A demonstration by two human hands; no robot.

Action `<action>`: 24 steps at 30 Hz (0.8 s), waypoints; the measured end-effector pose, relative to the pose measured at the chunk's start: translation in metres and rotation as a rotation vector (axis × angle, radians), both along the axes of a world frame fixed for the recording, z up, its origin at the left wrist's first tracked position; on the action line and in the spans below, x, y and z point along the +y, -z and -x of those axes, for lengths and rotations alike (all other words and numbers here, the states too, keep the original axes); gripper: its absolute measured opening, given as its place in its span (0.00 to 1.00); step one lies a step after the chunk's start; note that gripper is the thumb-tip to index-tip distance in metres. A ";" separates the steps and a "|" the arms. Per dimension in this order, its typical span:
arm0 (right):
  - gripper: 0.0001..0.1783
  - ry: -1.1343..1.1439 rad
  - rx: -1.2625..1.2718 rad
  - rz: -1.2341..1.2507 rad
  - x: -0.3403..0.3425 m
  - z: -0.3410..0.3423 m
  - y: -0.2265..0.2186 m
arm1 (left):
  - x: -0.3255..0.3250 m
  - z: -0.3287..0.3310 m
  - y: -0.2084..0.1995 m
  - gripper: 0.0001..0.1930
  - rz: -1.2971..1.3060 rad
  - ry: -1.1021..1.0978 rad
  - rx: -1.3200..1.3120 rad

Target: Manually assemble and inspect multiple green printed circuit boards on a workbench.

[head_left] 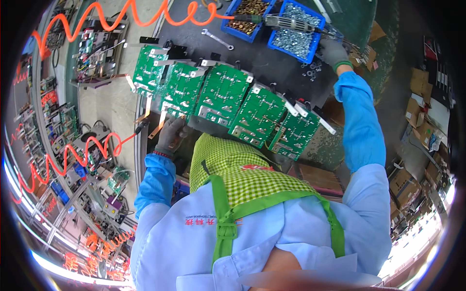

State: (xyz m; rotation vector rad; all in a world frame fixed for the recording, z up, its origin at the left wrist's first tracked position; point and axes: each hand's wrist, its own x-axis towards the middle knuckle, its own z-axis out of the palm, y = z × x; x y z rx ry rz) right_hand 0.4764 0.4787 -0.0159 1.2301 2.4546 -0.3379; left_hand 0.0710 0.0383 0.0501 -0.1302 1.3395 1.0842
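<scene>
A row of several green circuit boards [222, 93] lies across the dark work surface, with metal strips and black parts along its far edge. My left hand [172, 136], in a grey glove, is at the near edge of the row's left part, beside copper-coloured strips [158, 125]. Its fingers are curled, and what they hold, if anything, is hidden. My right hand [335, 52], also gloved, reaches to the far right, beside a blue bin of silvery small hardware [297, 44]. Its fingertips are unclear near the front end of a power screwdriver [290, 23] lying across the bins.
Another blue bin [224, 25] holds brass-coloured hardware. A wrench [217, 40] lies beyond the boards, and loose washers [310, 73] are scattered near my right hand. An orange coiled hose [145, 22] runs to the screwdriver. Cardboard boxes [405, 186] stand at the right.
</scene>
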 end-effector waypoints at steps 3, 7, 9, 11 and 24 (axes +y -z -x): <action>0.15 0.092 0.192 -0.020 0.008 -0.008 0.003 | 0.001 0.003 0.003 0.05 -0.022 0.024 -0.025; 0.17 -0.042 0.170 -0.059 0.008 -0.010 -0.008 | -0.009 0.010 0.001 0.07 0.003 0.037 0.012; 0.17 -0.083 0.077 -0.018 0.006 -0.012 -0.018 | -0.008 0.009 0.008 0.07 0.009 0.054 0.015; 0.16 0.036 0.132 0.041 0.003 -0.023 -0.015 | -0.005 0.008 0.013 0.08 -0.075 0.067 -0.040; 0.13 0.403 0.628 0.323 -0.016 -0.008 -0.033 | -0.004 0.002 0.002 0.10 -0.029 0.027 0.014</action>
